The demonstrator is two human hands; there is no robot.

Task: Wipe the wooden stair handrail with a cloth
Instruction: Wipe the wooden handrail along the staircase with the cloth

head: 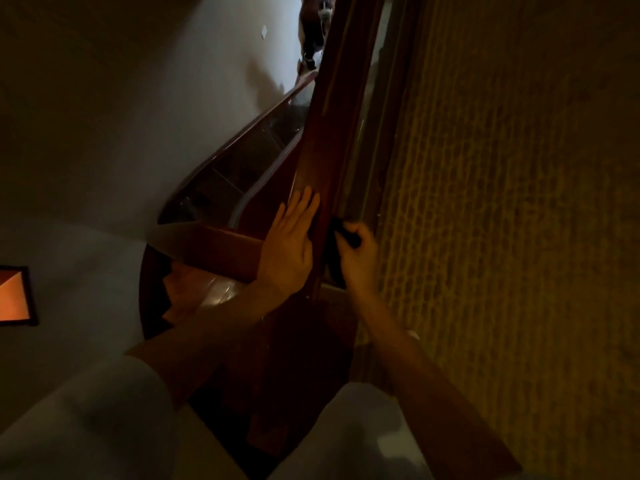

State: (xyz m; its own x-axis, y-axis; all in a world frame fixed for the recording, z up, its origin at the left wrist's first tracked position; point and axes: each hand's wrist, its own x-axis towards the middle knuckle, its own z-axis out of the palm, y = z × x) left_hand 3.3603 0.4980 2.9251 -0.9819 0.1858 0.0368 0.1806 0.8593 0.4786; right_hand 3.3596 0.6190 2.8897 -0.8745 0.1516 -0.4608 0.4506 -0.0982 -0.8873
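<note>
Right hand (pixel 356 252) is gripping a dark cloth (pixel 336 268), fingers curled round it and bunching it, and is pressing it against the side of the handrail (pixel 332 133) that faces the textured wall (pixel 502 202). Cloth is hanging a bit below the fist and lying against the wood. Left hand (pixel 289 244) is lying flat on the opposite face of the handrail, just across from the grip, fingers straight and together, holding nothing. It looks like it is bracing.

Head view only, dim and a little blurred. Handrail is running from below the grip, between the two hands, then far beyond the grip toward the top of the frame. Left of the grip and lower down, the stairs (pixel 207 282) are curving away, with another rail (pixel 242 133) following the bend. Farther left, a framed picture (pixel 14 296) is showing at the edge. White sleeves (pixel 86 427) are filling the bottom, nearest the camera.

Progress, as a judgement: wiping is under way, since the cloth is on the wood now. How much is done, cannot tell; the light is too low to show any clean or dusty stretch. Whole long run beyond the grip is probably waiting, as is the curved rail below. Top face by the left hand is not being touched by the cloth right now.
</note>
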